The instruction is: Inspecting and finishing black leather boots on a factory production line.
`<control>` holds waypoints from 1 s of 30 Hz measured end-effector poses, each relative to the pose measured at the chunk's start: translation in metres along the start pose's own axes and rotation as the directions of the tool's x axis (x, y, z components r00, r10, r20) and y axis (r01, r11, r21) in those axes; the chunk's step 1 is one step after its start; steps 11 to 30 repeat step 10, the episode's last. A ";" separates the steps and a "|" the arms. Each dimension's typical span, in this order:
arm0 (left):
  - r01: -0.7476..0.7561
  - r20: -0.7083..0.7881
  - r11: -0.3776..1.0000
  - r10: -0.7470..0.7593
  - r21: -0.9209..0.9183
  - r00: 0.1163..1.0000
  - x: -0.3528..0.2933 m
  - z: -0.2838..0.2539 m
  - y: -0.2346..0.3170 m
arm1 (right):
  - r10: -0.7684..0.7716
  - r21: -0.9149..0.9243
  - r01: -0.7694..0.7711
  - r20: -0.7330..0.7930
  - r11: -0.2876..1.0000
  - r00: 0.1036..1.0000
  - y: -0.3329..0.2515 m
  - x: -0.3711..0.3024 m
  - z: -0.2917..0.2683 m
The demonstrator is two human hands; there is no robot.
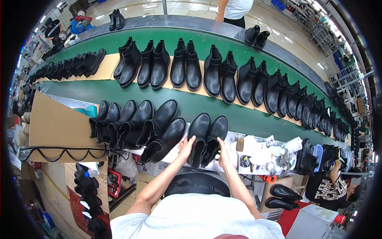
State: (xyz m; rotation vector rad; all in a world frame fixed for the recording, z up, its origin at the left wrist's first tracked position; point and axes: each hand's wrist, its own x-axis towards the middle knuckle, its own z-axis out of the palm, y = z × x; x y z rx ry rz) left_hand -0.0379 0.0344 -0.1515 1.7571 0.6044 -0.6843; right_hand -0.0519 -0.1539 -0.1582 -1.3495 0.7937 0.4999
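A pair of black ankle boots stands in front of me at the edge of the work surface, side by side, toes pointing away and openings toward me. My left hand [185, 148] grips the outer side of the left boot [199, 126], thumb up. Around the outer side of the right boot [218, 127] my right hand [223, 153] is closed, its fingers partly hidden. Just left of my left hand another black boot [171, 133] lies tilted, with its opening toward me. Beyond it, several more boots [138, 113] lean in a row.
A green conveyor belt [187, 102] crosses ahead, carrying a long row of black boots [193, 69] on cardboard. White crumpled cloths [254, 149] and small bottles sit to the right. A cardboard sheet [59, 123] stands at left. Across the belt is a person [234, 10]; another [330, 183] is at right.
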 end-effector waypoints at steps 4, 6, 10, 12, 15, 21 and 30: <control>-0.014 0.145 0.960 0.057 -0.279 0.988 -0.002 0.021 -0.027 | -0.103 -0.001 0.103 -0.056 0.995 0.993 -0.012 0.007 -0.026; 0.065 0.218 0.923 0.021 -0.379 0.976 -0.027 0.028 -0.013 | -0.226 -0.045 0.222 -0.140 0.974 0.964 -0.011 0.007 -0.039; 0.134 0.280 0.898 -0.013 -0.419 0.960 -0.026 0.024 -0.021 | -0.237 -0.033 0.235 -0.194 0.971 0.952 -0.013 -0.003 -0.050; 0.134 0.280 0.898 -0.013 -0.419 0.960 -0.026 0.024 -0.021 | -0.237 -0.033 0.235 -0.194 0.971 0.952 -0.013 -0.003 -0.050; 0.134 0.280 0.898 -0.013 -0.419 0.960 -0.026 0.024 -0.021 | -0.237 -0.033 0.235 -0.194 0.971 0.952 -0.013 -0.003 -0.050; 0.134 0.280 0.898 -0.013 -0.419 0.960 -0.026 0.024 -0.021 | -0.237 -0.033 0.235 -0.194 0.971 0.952 -0.013 -0.003 -0.050; 0.134 0.280 0.898 -0.013 -0.419 0.960 -0.026 0.024 -0.021 | -0.237 -0.033 0.235 -0.194 0.971 0.952 -0.013 -0.003 -0.050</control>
